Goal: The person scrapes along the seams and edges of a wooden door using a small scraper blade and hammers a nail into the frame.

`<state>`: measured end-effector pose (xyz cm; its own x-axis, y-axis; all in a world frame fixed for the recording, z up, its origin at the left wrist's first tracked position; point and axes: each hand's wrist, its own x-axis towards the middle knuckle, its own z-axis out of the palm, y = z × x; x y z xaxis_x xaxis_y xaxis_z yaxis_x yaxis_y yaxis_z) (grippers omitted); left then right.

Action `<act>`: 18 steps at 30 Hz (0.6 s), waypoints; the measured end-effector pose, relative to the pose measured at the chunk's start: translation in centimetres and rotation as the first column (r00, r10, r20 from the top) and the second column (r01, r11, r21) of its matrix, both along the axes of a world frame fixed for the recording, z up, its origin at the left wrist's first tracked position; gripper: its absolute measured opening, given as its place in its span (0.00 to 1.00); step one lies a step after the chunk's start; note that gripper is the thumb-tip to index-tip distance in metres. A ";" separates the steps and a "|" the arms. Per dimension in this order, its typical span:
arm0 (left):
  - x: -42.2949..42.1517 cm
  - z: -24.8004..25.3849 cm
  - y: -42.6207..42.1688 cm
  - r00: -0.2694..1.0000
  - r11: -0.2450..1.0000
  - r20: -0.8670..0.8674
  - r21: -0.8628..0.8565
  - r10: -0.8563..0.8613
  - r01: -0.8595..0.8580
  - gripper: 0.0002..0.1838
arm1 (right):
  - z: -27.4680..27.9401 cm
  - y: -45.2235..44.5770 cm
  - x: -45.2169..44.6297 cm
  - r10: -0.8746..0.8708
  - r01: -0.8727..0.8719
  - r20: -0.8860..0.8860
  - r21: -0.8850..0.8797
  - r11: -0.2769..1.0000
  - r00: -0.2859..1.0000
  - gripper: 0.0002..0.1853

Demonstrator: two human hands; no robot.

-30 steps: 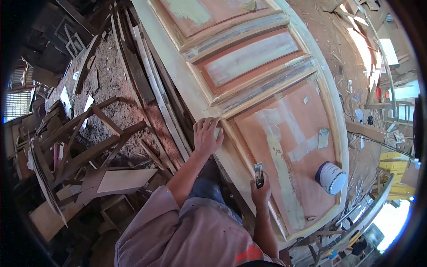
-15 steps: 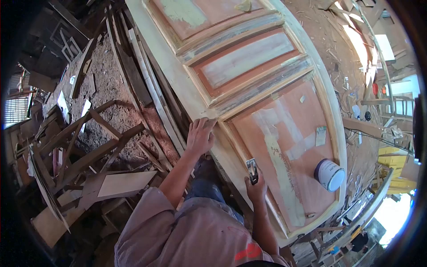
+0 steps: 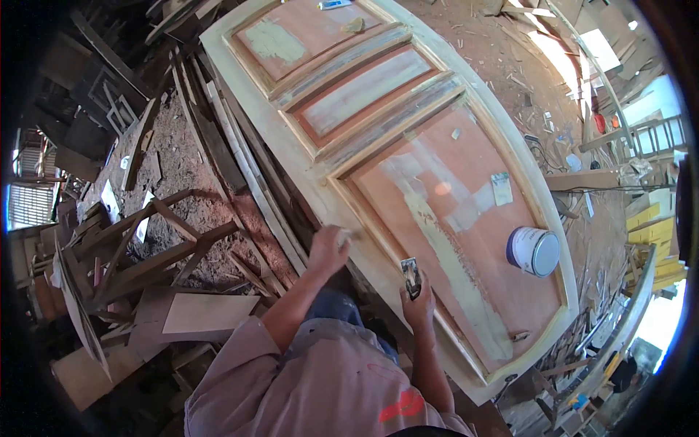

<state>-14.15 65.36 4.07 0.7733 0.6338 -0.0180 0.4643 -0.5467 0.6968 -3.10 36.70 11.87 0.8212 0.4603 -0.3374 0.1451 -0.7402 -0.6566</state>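
Note:
A wooden panel door (image 3: 331,186) with patches of pale filler lies before me. My left hand (image 3: 330,249) is at its near edge, fingers curled, with what they may hold too small to make out. My right hand (image 3: 418,302) grips a small metal-faced tool (image 3: 410,271) over the door's near moulding. To the right, a white and purple can (image 3: 533,251) rests on the large panel. A small greenish sheet (image 3: 502,188) lies above the can. On the far panel sit a yellowish lump (image 3: 353,26) and a blue and white tube (image 3: 335,4).
Long boards (image 3: 244,164) run along the door's left side. A wooden frame (image 3: 196,237) and loose panels (image 3: 210,313) lie at the left. Wood scraps cover the ground beyond the door. A yellow object (image 3: 644,237) stands at the far right.
My left hand has come off the door's surface toward me and its fingers have curled in. The right hand still grips the tool. The view has shifted, showing more of the door's far end.

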 end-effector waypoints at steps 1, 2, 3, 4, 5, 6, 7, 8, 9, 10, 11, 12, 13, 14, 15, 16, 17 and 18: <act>-0.5 0.3 -2.1 0.998 0.998 0.034 -0.042 -0.044 0.045 0.15 | 0.2 -0.6 -0.2 0.008 -0.008 -0.003 0.034 0.999 1.000 0.41; -0.9 0.6 -4.2 0.993 0.992 0.071 -0.081 -0.090 0.095 0.15 | 0.5 -1.4 -0.5 0.034 -0.035 0.017 0.066 0.997 0.999 0.41; -1.0 1.9 -6.4 0.996 0.973 0.058 -0.216 -0.065 0.076 0.16 | 0.7 -2.0 -0.7 0.058 -0.062 0.043 0.098 0.993 0.997 0.41; -1.1 3.6 -8.7 0.998 0.936 0.043 -0.347 -0.040 0.053 0.17 | 1.0 -2.5 -0.7 0.086 -0.094 0.073 0.128 0.987 0.994 0.41; -1.5 4.7 -11.0 1.000 0.880 0.023 -0.475 -0.012 0.022 0.19 | 1.5 -3.0 -0.8 0.104 -0.112 0.071 0.126 0.986 0.992 0.41; -2.0 4.7 -13.1 1.000 0.826 0.011 -0.563 -0.013 0.017 0.20 | 2.1 -3.3 -1.1 0.128 -0.135 0.065 0.121 0.983 0.990 0.40; -2.3 4.4 -14.7 1.000 0.764 0.002 -0.646 -0.010 0.009 0.21 | 2.6 -3.6 -1.3 0.157 -0.163 0.061 0.115 0.980 0.986 0.40; -2.6 4.0 -16.0 1.000 0.693 -0.005 -0.721 -0.007 0.002 0.23 | 2.6 -3.8 -1.6 0.161 -0.168 0.059 0.137 0.976 0.985 0.40; -2.9 4.1 -17.5 0.996 0.637 0.049 -0.771 0.072 -0.008 0.23 | 2.2 -3.8 -1.7 0.165 -0.172 0.055 0.157 0.973 0.985 0.39; -3.1 4.3 -18.9 0.984 0.574 0.096 -0.819 0.151 -0.008 0.22 | 1.9 -3.7 -2.0 0.166 -0.172 0.048 0.173 0.970 0.985 0.39; -3.2 4.3 -19.3 0.964 0.507 0.138 -0.862 0.226 0.004 0.22 | 1.7 -3.5 -2.1 0.192 -0.199 0.055 0.191 0.961 0.980 0.37; -3.2 5.1 -18.8 0.975 0.576 0.087 -0.816 0.205 -0.048 0.22 | 1.4 -3.1 -2.2 0.215 -0.223 0.062 0.206 0.953 0.975 0.36; -3.1 6.7 -18.0 0.981 0.638 0.032 -0.764 0.190 -0.099 0.23 | 1.4 -2.4 -2.2 0.239 -0.248 0.067 0.216 0.944 0.969 0.35; -3.0 7.4 -17.2 0.983 0.691 -0.028 -0.707 0.180 -0.146 0.23 | 1.3 -1.5 -2.0 0.243 -0.245 0.039 0.208 0.947 0.969 0.35; -2.5 7.0 -16.3 0.964 0.603 -0.037 -0.773 0.265 -0.196 0.23 | 1.5 0.1 -1.5 0.248 -0.245 0.011 0.198 0.949 0.969 0.34; -2.0 6.4 -15.1 0.937 0.505 -0.055 -0.831 0.346 -0.235 0.23 | 1.4 2.0 -0.9 0.252 -0.244 -0.018 0.186 0.952 0.968 0.34; -1.4 5.7 -13.9 0.903 0.394 -0.084 -0.880 0.421 -0.265 0.23 | 1.0 3.9 -0.3 0.267 -0.265 0.016 0.190 0.945 0.964 0.33; -0.8 4.2 -12.4 0.882 0.330 -0.043 -0.918 0.469 -0.220 0.22 | 0.4 6.0 0.3 0.282 -0.285 0.046 0.191 0.939 0.958 0.31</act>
<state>-14.95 52.95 8.25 0.5505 0.5570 -0.6219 0.2394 0.6083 0.7567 -2.76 42.65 12.25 0.6522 0.7298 -0.2050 0.3436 -0.5257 -0.7782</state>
